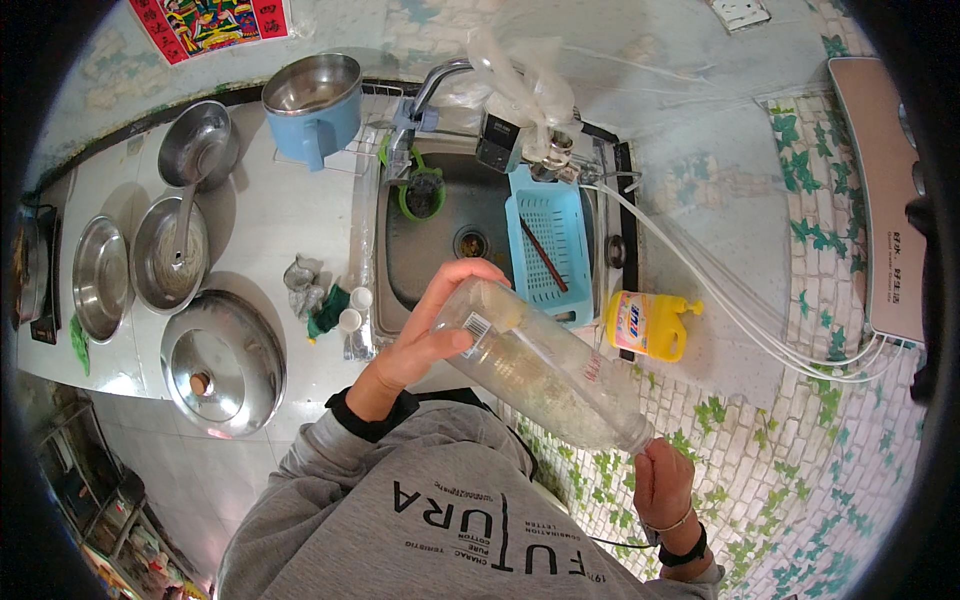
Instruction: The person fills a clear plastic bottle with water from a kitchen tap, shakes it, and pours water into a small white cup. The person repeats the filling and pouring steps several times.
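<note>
My left hand (431, 326) grips the base end of a large clear plastic bottle (551, 375), its thumb beside a barcode label. Tilted, the bottle points its neck down to the right, in front of my grey sweatshirt. Pale, cloudy stuff shows through its wall; I cannot tell what it is. At the mouth end, the fingers of my right hand (664, 484) are closed on the bottle's mouth, and any cap there is hidden by them. Beyond the bottle is a steel sink (420, 259) with a light-blue draining basket (566, 307) and a green-rimmed strainer (421, 196).
A yellow detergent bottle (649, 326) stands right of the sink. Left on the counter are a blue steel-lined pot (311, 127), a steel lid (225, 367), steel bowls (101, 277) and a ladle (187, 217). The faucet (412, 120) reaches over the sink. White tubes (697, 277) run along the right wall.
</note>
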Demonstrator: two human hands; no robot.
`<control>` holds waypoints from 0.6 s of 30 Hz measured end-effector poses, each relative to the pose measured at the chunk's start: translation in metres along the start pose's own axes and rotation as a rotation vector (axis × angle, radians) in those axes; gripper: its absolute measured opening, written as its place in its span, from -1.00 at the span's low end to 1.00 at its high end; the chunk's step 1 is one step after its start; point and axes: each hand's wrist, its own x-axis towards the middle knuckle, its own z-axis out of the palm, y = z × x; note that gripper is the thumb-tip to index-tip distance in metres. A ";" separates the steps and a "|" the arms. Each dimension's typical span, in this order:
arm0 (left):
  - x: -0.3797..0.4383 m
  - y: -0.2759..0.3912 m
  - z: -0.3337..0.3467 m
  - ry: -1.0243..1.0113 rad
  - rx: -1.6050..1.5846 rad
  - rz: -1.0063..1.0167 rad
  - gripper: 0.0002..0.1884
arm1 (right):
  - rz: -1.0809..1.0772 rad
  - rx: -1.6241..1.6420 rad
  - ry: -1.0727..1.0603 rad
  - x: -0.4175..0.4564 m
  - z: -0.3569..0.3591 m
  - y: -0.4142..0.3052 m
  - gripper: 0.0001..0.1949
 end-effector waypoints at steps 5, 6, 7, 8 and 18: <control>-0.003 -0.003 -0.002 0.001 -0.020 -0.009 -0.28 | -0.124 0.043 0.072 0.008 -0.004 -0.003 -0.93; -0.003 -0.004 -0.001 0.004 -0.028 -0.017 -0.27 | -0.184 -0.021 0.064 0.009 -0.011 0.001 -0.91; -0.004 -0.004 0.000 0.008 -0.036 -0.025 -0.27 | -0.245 -0.085 0.055 0.011 -0.015 0.002 -0.89; -0.004 -0.004 0.001 0.041 -0.037 -0.048 -0.23 | -0.284 -0.012 0.112 0.014 -0.014 0.003 -0.82; -0.003 0.007 -0.001 0.064 -0.047 -0.083 -0.19 | -0.568 -0.240 0.072 0.020 -0.016 0.012 -0.78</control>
